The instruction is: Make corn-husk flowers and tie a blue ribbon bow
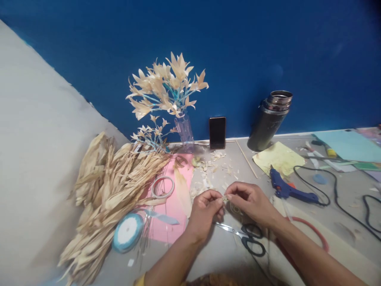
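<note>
In the head view, my left hand (205, 212) and my right hand (251, 200) meet above the front middle of the table. Both are closed in a pinch, with thumbs and forefingers almost touching. A small pale piece (225, 198) shows between the fingertips; it is too small to make out well. Just below lies a pair of scissors (246, 235) with black handles, blades pointing left. A pale dried husk leaf (182, 190) rests on the pink sheet (169, 234), left of my left hand.
Left are a heap of dried corn husks (104, 202), blue ribbon (127, 233) and a tape roll (162, 187). Husk flowers (166, 85) stand in a clear vase (184, 129), near a phone (217, 133) and flask (269, 121). A glue gun (287, 188) with cord lies right.
</note>
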The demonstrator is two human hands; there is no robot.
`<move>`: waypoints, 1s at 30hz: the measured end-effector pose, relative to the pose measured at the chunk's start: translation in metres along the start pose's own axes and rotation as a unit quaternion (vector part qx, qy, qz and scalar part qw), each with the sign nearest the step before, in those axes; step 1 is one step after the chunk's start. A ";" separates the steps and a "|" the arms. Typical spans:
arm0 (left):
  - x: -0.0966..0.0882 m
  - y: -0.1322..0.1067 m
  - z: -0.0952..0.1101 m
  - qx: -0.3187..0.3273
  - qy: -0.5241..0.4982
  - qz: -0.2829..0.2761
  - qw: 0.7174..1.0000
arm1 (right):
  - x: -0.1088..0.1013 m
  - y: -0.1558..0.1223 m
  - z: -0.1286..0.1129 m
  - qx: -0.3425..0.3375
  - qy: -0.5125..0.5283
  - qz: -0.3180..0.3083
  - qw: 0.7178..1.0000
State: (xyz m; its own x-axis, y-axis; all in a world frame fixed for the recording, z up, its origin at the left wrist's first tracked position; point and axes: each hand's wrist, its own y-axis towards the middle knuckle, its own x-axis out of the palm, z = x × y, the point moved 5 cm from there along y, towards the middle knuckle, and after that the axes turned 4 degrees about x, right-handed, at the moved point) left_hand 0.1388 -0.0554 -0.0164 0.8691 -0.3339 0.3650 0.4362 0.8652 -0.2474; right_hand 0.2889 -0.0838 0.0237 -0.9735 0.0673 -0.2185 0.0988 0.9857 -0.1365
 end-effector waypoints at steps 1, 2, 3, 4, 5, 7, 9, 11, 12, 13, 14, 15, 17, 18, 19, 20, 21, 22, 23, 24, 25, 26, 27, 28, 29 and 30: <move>0.000 0.000 0.001 -0.001 -0.002 0.000 1.000 | 0.000 0.000 0.000 -0.003 -0.016 0.002 1.000; 0.000 0.000 0.002 -0.003 -0.007 0.001 1.000 | -0.001 0.000 0.001 -0.005 -0.030 0.002 1.000; 0.001 0.000 0.002 -0.004 -0.015 0.002 1.000 | 0.000 0.000 0.002 -0.007 -0.040 -0.002 0.999; 0.001 0.000 0.003 -0.006 -0.023 0.002 1.000 | 0.000 0.000 0.002 -0.010 -0.049 -0.008 0.999; 0.001 0.000 0.003 -0.009 -0.031 0.003 0.999 | 0.001 0.000 0.002 -0.014 -0.059 -0.017 0.998; 0.001 -0.001 0.002 -0.015 -0.041 0.003 0.999 | 0.001 -0.001 0.001 -0.028 -0.081 -0.029 0.996; 0.001 -0.001 0.002 -0.017 -0.041 0.004 0.999 | -0.001 -0.002 -0.003 -0.054 -0.099 -0.016 0.993; 0.000 -0.002 0.002 -0.013 -0.031 0.006 0.999 | -0.005 -0.003 -0.009 -0.095 -0.107 0.009 0.990; 0.000 -0.002 0.003 -0.011 -0.023 0.005 1.000 | -0.006 -0.004 -0.011 -0.119 -0.111 0.016 0.987; 0.000 -0.002 0.003 -0.011 -0.014 0.003 1.000 | -0.007 -0.004 -0.013 -0.142 -0.115 0.017 0.983; 0.000 -0.002 0.003 -0.010 -0.006 0.001 1.000 | -0.006 -0.005 -0.014 -0.161 -0.123 0.011 0.979; 0.000 -0.002 0.003 -0.012 -0.002 -0.002 1.000 | -0.006 -0.005 -0.014 -0.175 -0.132 0.003 0.976; 0.000 -0.002 0.002 -0.017 -0.009 -0.006 1.000 | -0.005 -0.005 -0.013 -0.184 -0.152 -0.011 0.971; 0.000 -0.002 0.001 -0.022 -0.020 -0.009 1.000 | -0.004 -0.004 -0.012 -0.182 -0.161 -0.014 0.970; 0.000 -0.002 0.001 -0.027 -0.037 -0.012 0.999 | -0.004 -0.004 -0.011 -0.177 -0.170 -0.015 0.969; 0.001 -0.002 -0.001 -0.035 -0.057 -0.018 0.998 | -0.003 -0.003 -0.011 -0.171 -0.177 -0.016 0.969; 0.001 -0.002 -0.002 -0.044 -0.083 -0.024 0.995 | -0.002 -0.003 -0.010 -0.165 -0.180 -0.018 0.970; 0.002 -0.001 -0.003 -0.054 -0.113 -0.029 0.992 | -0.001 -0.003 -0.009 -0.155 -0.179 -0.019 0.971; 0.002 -0.001 -0.005 -0.065 -0.145 -0.033 0.987 | -0.001 -0.003 -0.008 -0.141 -0.171 -0.015 0.975; 0.002 0.000 -0.006 -0.074 -0.178 -0.035 0.981 | -0.001 -0.002 -0.007 -0.123 -0.157 -0.005 0.980; 0.001 0.001 -0.006 -0.080 -0.209 -0.032 0.974 | -0.003 -0.001 -0.005 -0.103 -0.138 0.015 0.985; 0.000 0.002 -0.006 -0.082 -0.234 -0.027 0.968 | -0.007 0.000 -0.003 -0.083 -0.117 0.041 0.989; -0.002 0.004 -0.005 -0.080 -0.251 -0.019 0.964 | -0.011 0.001 0.000 -0.064 -0.095 0.072 0.991; -0.004 0.005 -0.004 -0.074 -0.259 -0.012 0.963 | -0.017 0.002 0.004 -0.049 -0.073 0.103 0.991; -0.006 0.006 -0.002 -0.065 -0.261 -0.004 0.963 | -0.022 0.003 0.008 -0.035 -0.052 0.129 0.990; -0.008 0.008 0.000 -0.055 -0.257 0.001 0.965 | -0.027 0.005 0.012 -0.021 -0.029 0.150 0.988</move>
State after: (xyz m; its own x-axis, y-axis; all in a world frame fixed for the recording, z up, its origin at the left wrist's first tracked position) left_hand 0.1347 -0.0460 -0.0212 0.6520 -0.0774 0.7543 0.4805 0.8117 -0.3321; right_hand 0.3178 -0.0824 0.0175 -0.8881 0.3491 -0.2989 0.3708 0.9286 -0.0173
